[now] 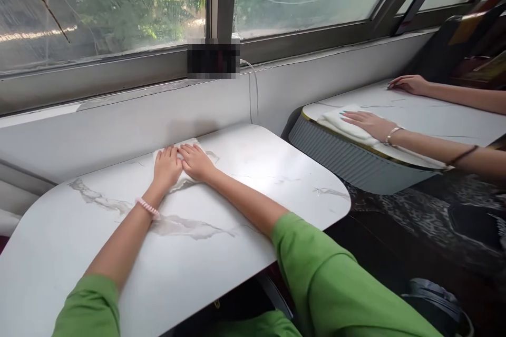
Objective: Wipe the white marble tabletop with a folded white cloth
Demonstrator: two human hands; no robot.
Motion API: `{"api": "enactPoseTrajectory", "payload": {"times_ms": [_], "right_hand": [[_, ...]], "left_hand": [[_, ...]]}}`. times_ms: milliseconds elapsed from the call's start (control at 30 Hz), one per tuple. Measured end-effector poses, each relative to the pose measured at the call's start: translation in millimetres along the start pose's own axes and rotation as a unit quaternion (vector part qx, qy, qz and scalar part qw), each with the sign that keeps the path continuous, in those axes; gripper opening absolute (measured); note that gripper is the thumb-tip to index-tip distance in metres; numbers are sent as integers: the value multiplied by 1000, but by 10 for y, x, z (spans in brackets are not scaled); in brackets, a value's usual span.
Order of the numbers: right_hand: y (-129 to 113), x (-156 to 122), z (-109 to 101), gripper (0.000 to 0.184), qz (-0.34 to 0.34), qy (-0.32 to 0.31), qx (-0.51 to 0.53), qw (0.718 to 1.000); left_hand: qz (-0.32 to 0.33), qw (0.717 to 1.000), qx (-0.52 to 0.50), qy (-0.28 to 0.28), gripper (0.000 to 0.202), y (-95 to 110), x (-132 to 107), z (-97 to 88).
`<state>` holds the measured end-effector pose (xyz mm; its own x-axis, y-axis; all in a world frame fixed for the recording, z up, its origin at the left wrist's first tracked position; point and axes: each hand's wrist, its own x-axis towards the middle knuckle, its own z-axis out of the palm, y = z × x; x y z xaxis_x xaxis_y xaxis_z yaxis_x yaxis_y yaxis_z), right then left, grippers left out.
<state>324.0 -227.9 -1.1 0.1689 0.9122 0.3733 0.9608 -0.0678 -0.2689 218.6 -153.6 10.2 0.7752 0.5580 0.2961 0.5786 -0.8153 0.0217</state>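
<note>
Nearest the lens: green sleeves [336,279], left one at bottom left, right one running in from the lower right. Left to right from there. Table [276,168]: white, grey-veined, rounded left corner; tabletop runs from that corner to the left forearm, giving room on that side. Pink coil band [147,209] on left wrist. Left hand [167,165] flat, fingers extended, pressing on cloth [185,179], not clamped. Cloth: white, spread under both hands, left of table centre, close to the far edge. Right hand [195,162] also flat on it, fingers straight, just beside the left; the two appear to touch at the thumb side. Far edge sits along wall [118,142], so little room beyond the fingertips. Above the wall, dark box [213,59] on the window ledge, pixelated, can't tell what; white cable [256,84] drops from its right side. Right of the right arm, more tabletop out to the rounded right corner. Dark gap, then second table [446,116], gold-edged, ribbed side. Co-worker there: near hand [367,124] flat on folded cloth [336,118] at the edge, far hand [413,84] resting on the top.
</note>
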Motion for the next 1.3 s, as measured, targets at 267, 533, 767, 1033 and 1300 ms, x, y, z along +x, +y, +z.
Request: {"api": "enactPoseTrajectory", "payload": {"times_ms": [267, 533, 767, 1033, 1300], "right_hand": [[104, 226, 81, 43, -3, 0, 15, 1000], [-91, -106, -19, 40, -45, -10, 20, 999], [-412, -742, -234, 45, -140, -31, 22, 989], [-864, -1605, -501, 55, -150, -48, 44, 987], [-934, -1537, -533, 54, -148, -88, 53, 984]], "left_hand": [[-5, 1000, 9, 29, 41, -119, 205, 104], [-26, 998, 38, 32, 43, 29, -274, 16], [-19, 998, 56, 30, 50, 257, -1072, -191], [118, 990, 46, 69, 58, 457, -1971, -366], [155, 983, 66, 76, 54, 353, -2018, -432]]}}
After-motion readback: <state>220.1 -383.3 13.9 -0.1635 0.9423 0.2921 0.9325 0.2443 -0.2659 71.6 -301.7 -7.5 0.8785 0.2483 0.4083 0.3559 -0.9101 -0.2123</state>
